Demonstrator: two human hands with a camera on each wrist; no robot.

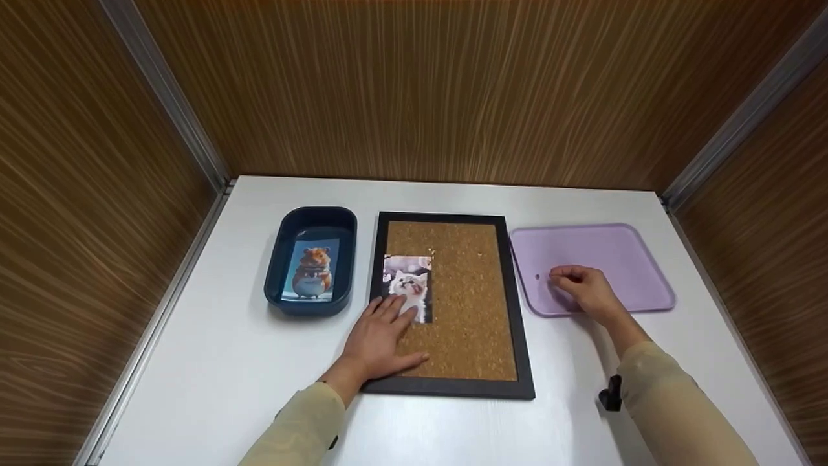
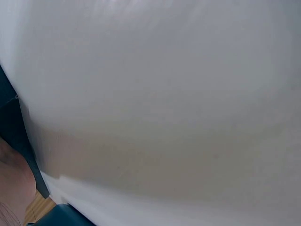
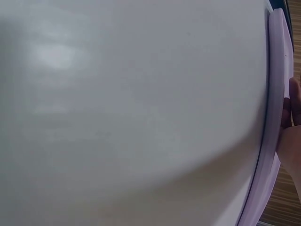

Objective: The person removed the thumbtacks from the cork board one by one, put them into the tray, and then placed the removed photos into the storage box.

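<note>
My left hand point(image 1: 380, 336) lies with its fingers spread over a black-framed cork board point(image 1: 466, 310). Its fingertips press on the lower part of a kitten photo point(image 1: 409, 275), which lies on the cork at the left side. Over the front left part of a purple tray point(image 1: 611, 259) is my right hand point(image 1: 585, 289), its fingers bent and thumb and forefinger tips close together. Whether anything is between those tips is too small to tell. A tiny dark object point(image 1: 537, 277) lies on the tray just left of them. In the right wrist view the fingers point(image 3: 295, 101) show beyond the tray's rim.
To the left of the board stands a dark blue container point(image 1: 275, 265) with a hamster picture point(image 1: 312, 272) in it. Small pale specks point(image 1: 480, 254) show on the upper cork. The white table point(image 1: 213, 362) is bounded by wood-grain walls point(image 1: 440, 90) at the back and sides.
</note>
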